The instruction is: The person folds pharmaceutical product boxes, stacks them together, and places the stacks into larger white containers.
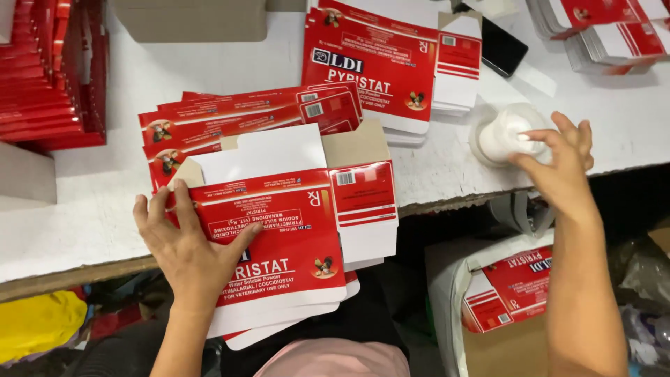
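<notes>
My left hand (187,244) lies flat on the top sheet of a stack of flat red-and-white carton blanks (293,223) that hangs over the near edge of the white table (84,209). My right hand (562,164) reaches to a small round white container (504,136) near the table's right edge, its fingertips dipping into the white paste inside. More flat blanks are fanned out behind the stack (230,115).
Another pile of red blanks (380,66) sits at the back centre, with a black phone (504,47) beside it. Further stacks lie at the top right (607,31) and far left (52,77). Below the table stands a bag holding folded cartons (513,286).
</notes>
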